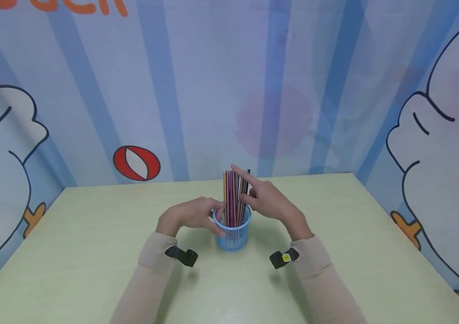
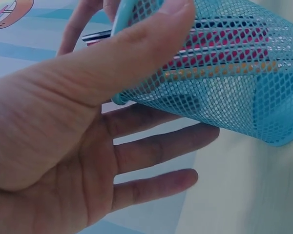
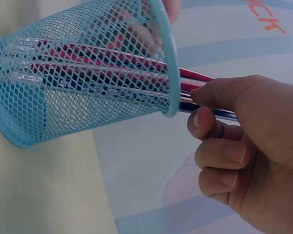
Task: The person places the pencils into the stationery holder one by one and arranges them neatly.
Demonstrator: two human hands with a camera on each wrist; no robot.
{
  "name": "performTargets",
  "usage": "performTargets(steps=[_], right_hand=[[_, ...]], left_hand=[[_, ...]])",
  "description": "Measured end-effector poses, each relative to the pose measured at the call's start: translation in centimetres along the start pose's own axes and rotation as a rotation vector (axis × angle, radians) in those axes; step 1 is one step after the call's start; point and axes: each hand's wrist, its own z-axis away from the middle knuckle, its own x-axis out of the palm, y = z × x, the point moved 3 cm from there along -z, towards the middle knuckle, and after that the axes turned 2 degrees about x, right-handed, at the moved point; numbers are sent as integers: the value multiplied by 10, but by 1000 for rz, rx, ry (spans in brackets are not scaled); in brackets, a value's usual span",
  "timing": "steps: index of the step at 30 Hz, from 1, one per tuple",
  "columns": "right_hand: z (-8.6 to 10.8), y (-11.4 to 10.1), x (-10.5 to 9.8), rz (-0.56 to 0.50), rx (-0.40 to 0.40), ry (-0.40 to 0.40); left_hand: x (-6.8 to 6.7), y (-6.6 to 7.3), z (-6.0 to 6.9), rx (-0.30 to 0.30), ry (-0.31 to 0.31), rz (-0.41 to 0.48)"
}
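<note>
A light blue mesh pen cup (image 1: 232,240) stands upright on the table with a bundle of thin pencils (image 1: 231,193) in it, mostly striped pink and dark, one yellow. My left hand (image 1: 193,213) holds the cup's rim at its left side, the thumb (image 2: 151,44) outside against the mesh; the other fingers spread loosely. At the upper right of the bundle, my right hand (image 1: 270,198) pinches some pencils above the rim, thumb (image 3: 219,92) on them. Its index finger reaches across the pencil tops, while the remaining fingers (image 3: 222,153) curl in. How many pencils it grips is hidden.
The pale yellow table (image 1: 103,238) reaches back to a blue striped backdrop (image 1: 213,90) with cartoon figures printed on it. Both wrists carry dark straps (image 1: 181,255) with small cameras.
</note>
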Motion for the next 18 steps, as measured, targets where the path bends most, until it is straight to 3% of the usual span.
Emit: performTargets(steps=[6,10,13,18], right_hand=[[2,1,-11,22,-5,54],[5,4,-15,43,0,97],[7,6,-18,68,-2,135],[9,9,-24,113,-6,186]], left_hand=[[-8,3,6,70,6,6],[-16,3,17,49,43,73],[-24,-1,28,-18,119,99],[-36,-17,43,-77,271,72]])
